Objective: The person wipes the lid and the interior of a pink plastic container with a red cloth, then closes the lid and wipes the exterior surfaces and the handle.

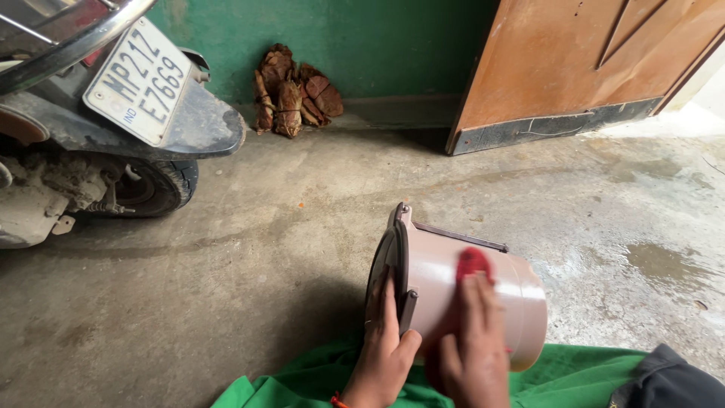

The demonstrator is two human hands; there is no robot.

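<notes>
A beige plastic bucket [445, 264] lies on its side over my lap, its rim turned left and its base to the right. My left hand [385, 340] grips the rim, fingers spread over the mouth. My right hand [472, 344] presses a small red cloth or scrubber [473, 262] against the bucket's side wall; the hand is blurred. A dark metal handle [461, 236] runs along the top of the bucket. Green fabric [574, 374] covers my lap below.
The rear of a scooter [113, 128] with a licence plate and tyre [155, 185] stands at the left. Dry brown husks [294, 94] are piled against the green wall. A wooden door [581, 60] leans at the right. The concrete floor [657, 261] has wet patches.
</notes>
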